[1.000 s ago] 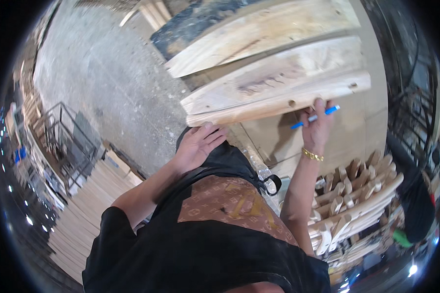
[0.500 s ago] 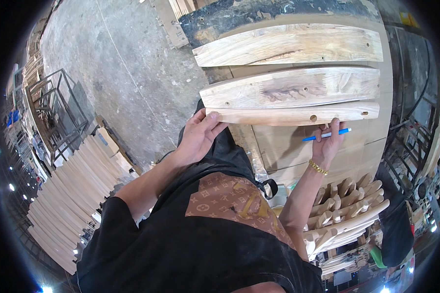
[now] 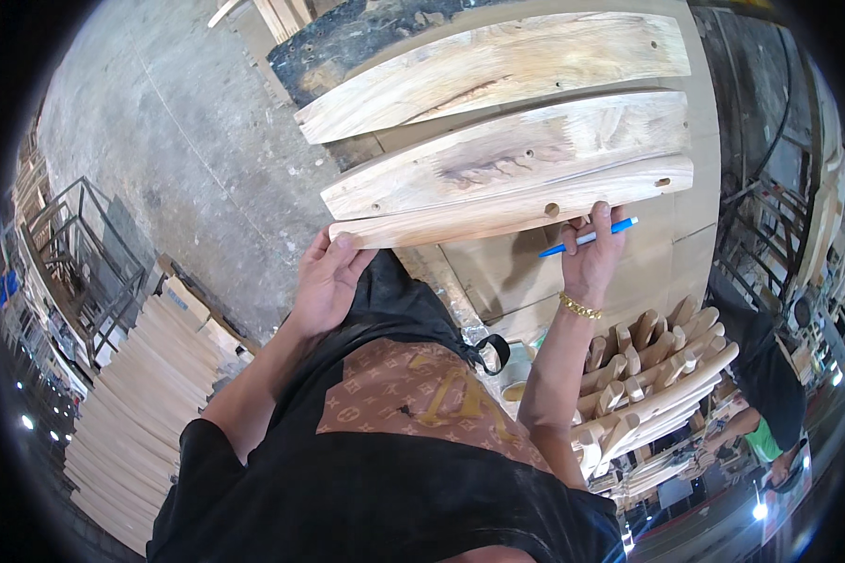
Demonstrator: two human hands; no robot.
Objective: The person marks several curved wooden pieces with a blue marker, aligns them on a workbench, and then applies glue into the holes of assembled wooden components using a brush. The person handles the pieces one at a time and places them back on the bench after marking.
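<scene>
A narrow, slightly curved wooden slat [image 3: 469, 220] with a round hole and a small slot near its right end lies along the near side of a wider curved board [image 3: 620, 131]. My left hand [image 3: 325, 286] is closed on the slat's left end, thumb on top. My right hand [image 3: 591, 255] holds a blue and white pen [image 3: 623, 225] between its fingers, and its fingertips touch the slat's near edge by the round hole. Beyond the wide board lies another wide board [image 3: 526, 61], with small holes and a dark streak.
Under the boards is a cardboard-covered work surface [image 3: 662, 249]. A stack of shaped wooden parts [image 3: 648, 389] stands at the right, with a person [image 3: 765, 375] behind it. Long pale slats [image 3: 141, 394] are piled at the left, near a metal frame [image 3: 84, 235].
The whole view has shifted and turned slightly, so boards and hands appear further left and more tilted. Both hands keep the same hold on the slat and pen.
</scene>
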